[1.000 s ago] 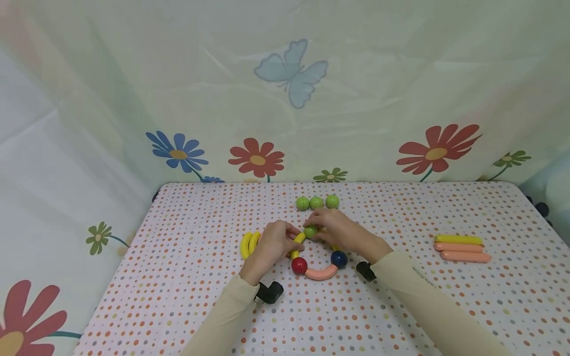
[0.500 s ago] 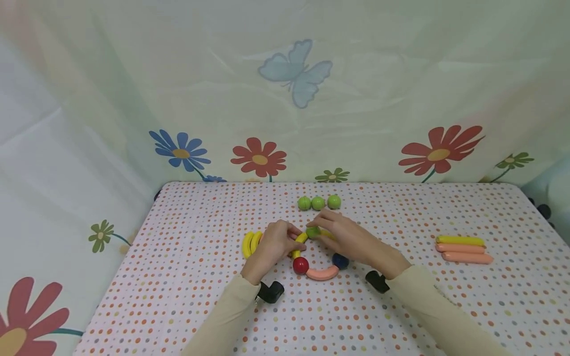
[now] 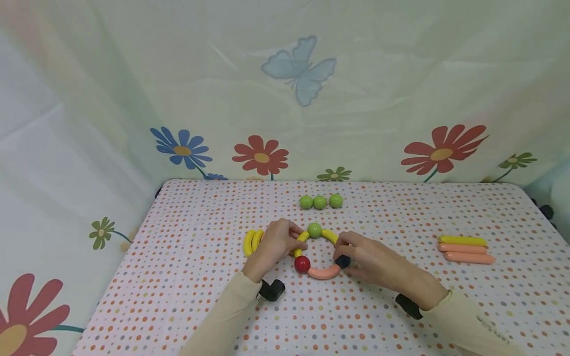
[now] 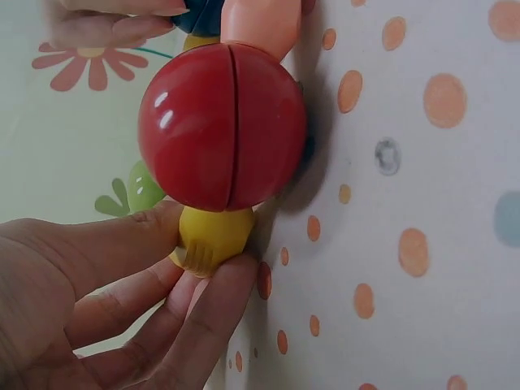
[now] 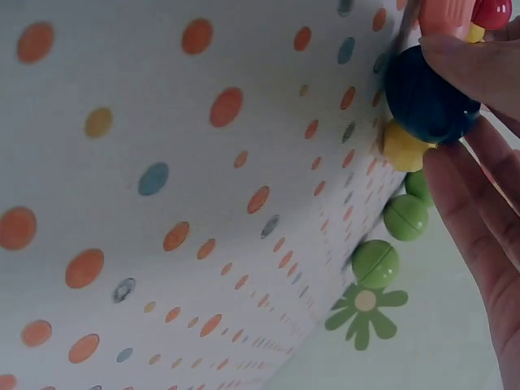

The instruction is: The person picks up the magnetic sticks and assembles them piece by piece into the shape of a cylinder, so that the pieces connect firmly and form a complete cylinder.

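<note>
A closed ring of coloured toy pieces lies on the dotted table. At its far side is a green ball [image 3: 314,230], with a yellow curved rod [image 3: 329,236] running right from it. My left hand [image 3: 275,243] pinches the ring's left yellow curved rod [image 4: 213,237] between thumb and fingers, just beside the red ball [image 4: 223,127]. On the opposite side my right hand [image 3: 374,259] holds the dark blue ball [image 5: 431,96], thumb on one side and fingers on the other. A pink curved rod [image 3: 324,273] joins the red and blue balls at the near side.
Behind the ring, several loose green balls [image 3: 319,201] sit in a row. Yellow curved rods [image 3: 253,242] lie left of my left hand, partly covered by it. One yellow and two pink straight rods [image 3: 465,249] are stacked side by side at the right. A floral curtain [image 3: 213,89] hangs behind the table.
My right hand has left the green ball and moved right and nearer, onto the blue ball. The green ball stays between the yellow rods. My left hand keeps its pinch.
</note>
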{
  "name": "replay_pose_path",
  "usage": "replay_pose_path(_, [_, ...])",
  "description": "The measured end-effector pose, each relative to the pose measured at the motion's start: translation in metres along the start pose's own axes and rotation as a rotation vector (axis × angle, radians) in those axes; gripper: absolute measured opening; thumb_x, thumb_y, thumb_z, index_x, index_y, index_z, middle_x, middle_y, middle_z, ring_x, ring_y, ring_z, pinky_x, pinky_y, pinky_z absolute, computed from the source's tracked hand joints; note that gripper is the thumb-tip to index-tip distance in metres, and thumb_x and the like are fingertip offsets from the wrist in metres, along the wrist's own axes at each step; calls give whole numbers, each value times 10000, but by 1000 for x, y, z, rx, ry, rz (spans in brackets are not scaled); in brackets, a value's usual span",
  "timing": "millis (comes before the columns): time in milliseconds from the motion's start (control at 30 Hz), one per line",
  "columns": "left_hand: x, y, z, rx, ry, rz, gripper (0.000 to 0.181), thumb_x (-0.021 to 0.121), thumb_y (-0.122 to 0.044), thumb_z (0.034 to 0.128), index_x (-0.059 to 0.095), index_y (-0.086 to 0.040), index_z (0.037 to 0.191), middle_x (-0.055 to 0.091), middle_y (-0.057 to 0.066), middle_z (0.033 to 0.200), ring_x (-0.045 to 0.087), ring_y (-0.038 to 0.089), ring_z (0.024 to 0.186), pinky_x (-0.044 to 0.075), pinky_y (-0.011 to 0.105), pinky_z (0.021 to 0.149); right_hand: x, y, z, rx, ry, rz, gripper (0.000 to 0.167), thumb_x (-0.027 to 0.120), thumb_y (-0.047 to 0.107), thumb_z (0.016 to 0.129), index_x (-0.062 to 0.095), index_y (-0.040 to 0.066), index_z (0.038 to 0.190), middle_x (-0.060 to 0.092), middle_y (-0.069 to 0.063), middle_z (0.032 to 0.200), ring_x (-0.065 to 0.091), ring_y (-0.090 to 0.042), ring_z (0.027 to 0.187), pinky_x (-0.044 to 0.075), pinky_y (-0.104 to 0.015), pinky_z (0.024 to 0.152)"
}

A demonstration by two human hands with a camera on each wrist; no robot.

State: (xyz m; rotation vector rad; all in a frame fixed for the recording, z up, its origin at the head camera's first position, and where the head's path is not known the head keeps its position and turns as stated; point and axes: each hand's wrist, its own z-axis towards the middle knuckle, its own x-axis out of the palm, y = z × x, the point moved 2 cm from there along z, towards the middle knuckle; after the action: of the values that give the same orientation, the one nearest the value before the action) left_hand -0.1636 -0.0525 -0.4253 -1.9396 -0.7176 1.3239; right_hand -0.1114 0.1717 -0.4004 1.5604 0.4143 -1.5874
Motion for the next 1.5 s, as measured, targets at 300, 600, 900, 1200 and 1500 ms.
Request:
replay_pose_path(300, [0,0,1,-14,1,15,285,892,-73,834,769,0,1080,656,21,848,591,118,637,498,205,564,6,-4,2,16,12,-7,310,924,1,761,758,95,1005,623,-33,1070,666,-194,952,606,-312,771])
replay_pose_path(600, [-2,0,2,7,10,-8,270,884,-63,841,767,13,1072,659,31,846,581,117,639,504,205,567,-1,-4,13,-22,96,-19,273,919,-16,758,774,86,966,636,-7,1015,635,-139,906,588,-290,745])
replay_pose_path(900, [-4,0,2,13,23,1,256,882,-80,849,776,0,1068,673,27,849,579,115,649,480,197,564,-12,20,37,70,141,155,302,852,-32,834,765,61,1108,636,-17,1106,645,-208,995,581,-357,807])
replay_pose_path(1200, [-2,4,7,10,41,10,198,719,103,878,775,12,1045,696,69,864,581,139,679,465,199,558,14,44,62,58,96,201,226,859,26,842,760,16,1045,647,-51,1067,650,-173,943,574,-271,782])
replay_pose_path(1500, [-5,8,8,36,54,-7,249,699,91,860,760,20,1091,699,75,914,606,162,747,514,225,623,32,46,62,79,13,161,185,832,-22,843,755,19,1006,648,-76,1072,644,-192,961,581,-312,795])
